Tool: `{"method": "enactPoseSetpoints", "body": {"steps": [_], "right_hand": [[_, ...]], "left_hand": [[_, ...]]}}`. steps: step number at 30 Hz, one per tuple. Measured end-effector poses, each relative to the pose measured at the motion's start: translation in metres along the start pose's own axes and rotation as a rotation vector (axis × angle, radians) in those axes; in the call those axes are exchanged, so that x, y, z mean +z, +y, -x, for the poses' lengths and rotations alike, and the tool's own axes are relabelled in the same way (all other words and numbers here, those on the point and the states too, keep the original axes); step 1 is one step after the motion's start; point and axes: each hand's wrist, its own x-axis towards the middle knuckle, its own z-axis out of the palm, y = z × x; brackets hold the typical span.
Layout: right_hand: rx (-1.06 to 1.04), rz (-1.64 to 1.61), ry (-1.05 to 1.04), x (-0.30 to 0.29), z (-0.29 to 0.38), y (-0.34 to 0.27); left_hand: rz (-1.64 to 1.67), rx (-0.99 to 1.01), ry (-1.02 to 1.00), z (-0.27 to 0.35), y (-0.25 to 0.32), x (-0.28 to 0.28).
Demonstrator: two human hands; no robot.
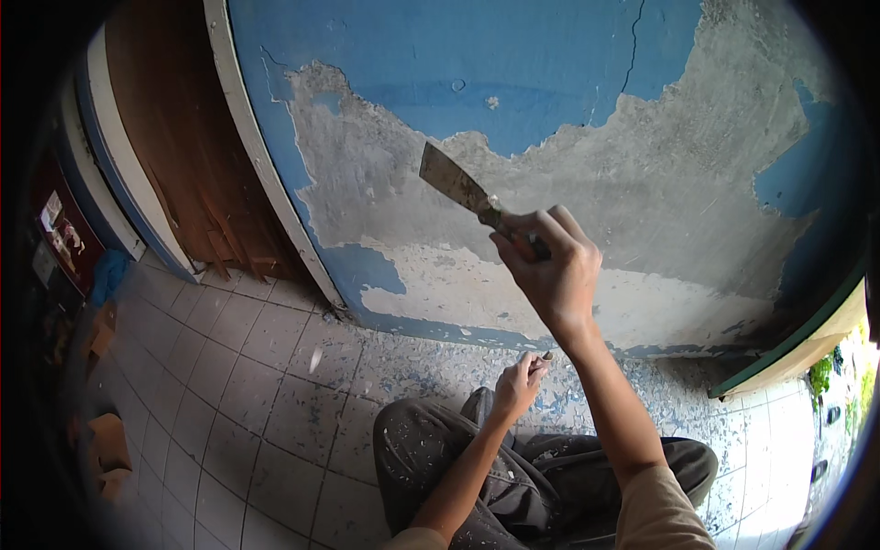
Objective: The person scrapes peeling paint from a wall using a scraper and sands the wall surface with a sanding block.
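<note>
My right hand (560,268) grips the handle of a paint scraper (454,180), its worn metal blade pointing up and to the left in front of the wall (550,179). Blue paint (440,48) covers the wall's upper part; lower down, bare grey plaster and a whitish band show through with ragged edges. Over my lap, near the wall's foot, my left hand (517,388) is closed around a small object (548,356) whose tip pokes out past the fingers. Most of that object is hidden, so its kind is unclear.
Paint flakes (412,361) litter the floor tiles (275,405) along the wall and dust my trousers (440,447). At left stands a brown wooden door (172,130), splintered at its bottom. Cardboard boxes (110,447) lie far left. A green-edged ledge (790,344) juts out at right.
</note>
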Motion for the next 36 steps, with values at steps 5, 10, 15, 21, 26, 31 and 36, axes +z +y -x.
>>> {"method": "enactPoseSetpoints", "body": {"steps": [5, 10, 15, 21, 26, 31, 36], "right_hand": [[0.083, -0.041, 0.070, -0.018, 0.050, 0.007], [0.562, -0.237, -0.024, -0.031, 0.114, 0.046], [0.747, -0.762, -0.025, -0.011, 0.117, 0.035], [0.633, -0.488, 0.048, 0.032, 0.143, 0.040], [0.555, -0.519, 0.077, 0.043, 0.083, 0.014], [0.447, -0.630, 0.159, 0.058, 0.023, -0.012], [0.585, -0.528, 0.172, 0.045, 0.094, -0.011]], "left_hand": [[-0.065, -0.055, 0.009, 0.005, 0.002, -0.005], [0.026, 0.032, 0.034, 0.000, -0.002, 0.001], [-0.048, -0.009, 0.013, 0.001, 0.005, -0.004], [-0.160, 0.187, 0.101, 0.003, -0.023, 0.008], [-0.122, 0.089, -0.010, 0.002, -0.054, 0.015], [-0.211, 0.151, -0.032, -0.006, -0.057, 0.023], [-0.165, 0.132, 0.019, -0.001, -0.043, 0.014]]}}
